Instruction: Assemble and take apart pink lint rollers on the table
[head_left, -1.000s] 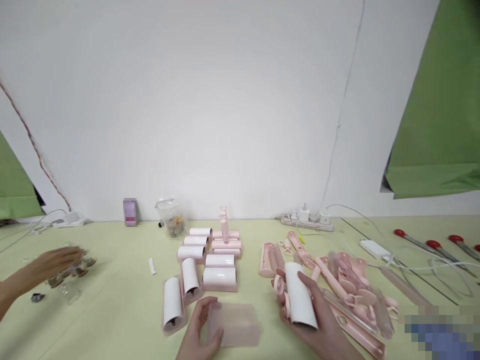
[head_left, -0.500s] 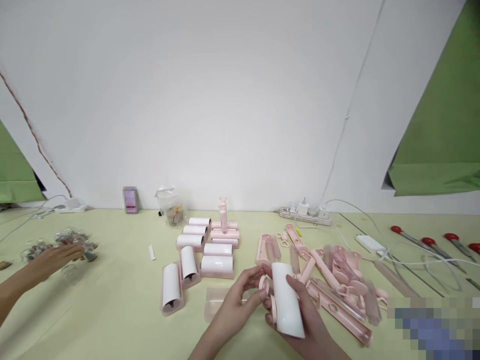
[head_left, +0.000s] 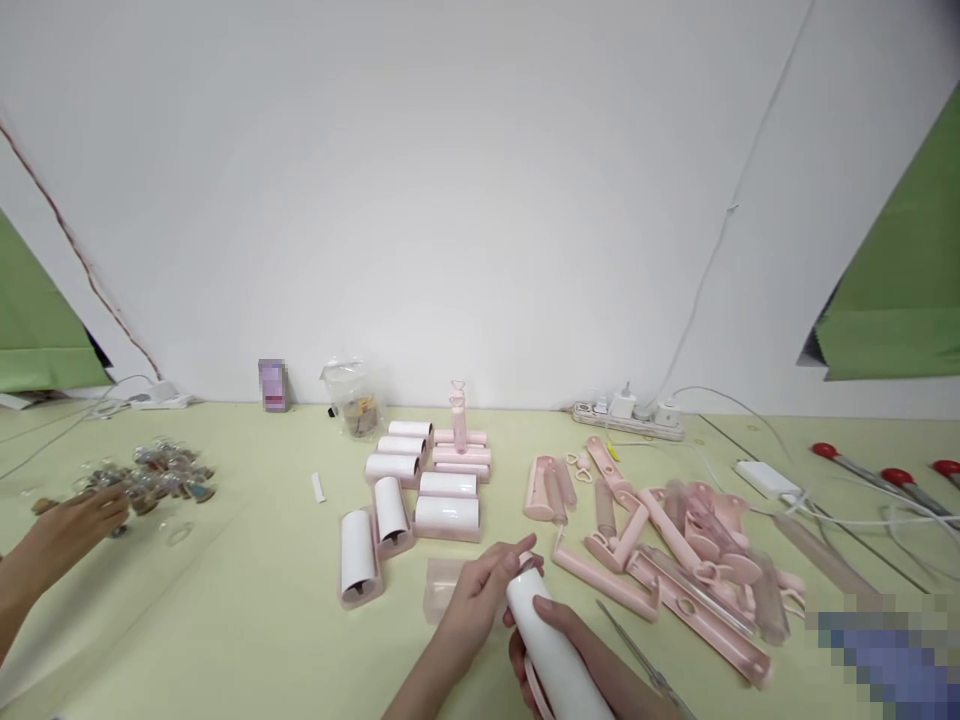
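A white roll [head_left: 559,650] with a pink part along its lower left side is in my right hand [head_left: 581,645], whose thumb lies along the top. The fingers of my left hand [head_left: 484,590] are closed round a small pink piece at the roll's upper end. To the left of my hands, a clear pinkish tray [head_left: 442,588] lies partly behind my left wrist. White rolls in pink holders [head_left: 448,516] lie beyond it. Pink plastic parts [head_left: 607,578] and a thin metal tool [head_left: 637,650] are on the right.
At the far left a co-worker's hand [head_left: 82,520] is over a pile of small clear items [head_left: 161,475]. A plastic bag [head_left: 358,405], a power strip [head_left: 630,420] with cables and red-ended tools [head_left: 900,477] stand or lie toward the back of the table.
The white roll has tilted and moved down, its upper end now toward my left hand. A pink bar and the metal tool now show on the table. The co-worker's hand has shifted left.
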